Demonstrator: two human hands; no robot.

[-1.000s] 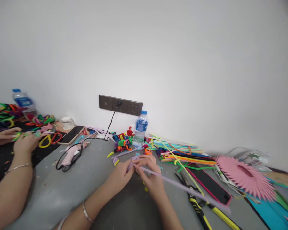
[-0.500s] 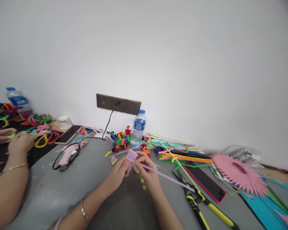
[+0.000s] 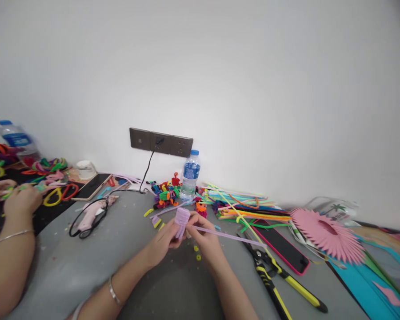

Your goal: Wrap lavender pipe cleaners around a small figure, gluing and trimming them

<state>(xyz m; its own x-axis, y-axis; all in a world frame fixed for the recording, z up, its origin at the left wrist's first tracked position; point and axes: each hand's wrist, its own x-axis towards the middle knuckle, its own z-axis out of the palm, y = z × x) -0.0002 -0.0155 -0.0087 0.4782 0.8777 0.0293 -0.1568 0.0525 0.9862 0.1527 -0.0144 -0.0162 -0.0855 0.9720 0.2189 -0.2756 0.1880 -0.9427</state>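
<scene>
My left hand (image 3: pixel 165 241) is closed on a small lilac bundle of wound pipe cleaner (image 3: pixel 182 218), which sticks up above its fingers. My right hand (image 3: pixel 205 233) pinches a lilac pipe cleaner (image 3: pixel 235 236) close to that bundle. Its long free end runs out to the right, over the handheld cutters (image 3: pixel 259 254) with yellow and black handles. Whether the strand joins the bundle is hidden by the fingers. Tiny yellow pieces (image 3: pixel 198 257) lie on the table just under my right hand. Short lilac and yellow bits (image 3: pixel 156 221) lie beyond my left hand.
A water bottle (image 3: pixel 190 175) stands by the wall, beside colourful pipe-cleaner figures (image 3: pixel 166 193). Right of it lie loose pipe cleaners (image 3: pixel 250 206), a phone (image 3: pixel 283 249) and a pink pleated paper ring (image 3: pixel 328 234). Leftward are a corded glue gun (image 3: pixel 90 215) and another person's hand (image 3: pixel 22 202).
The view has shifted slightly, so most things sit a little further left. The lilac bundle is turned more upright, and more of it shows above my left fingers.
</scene>
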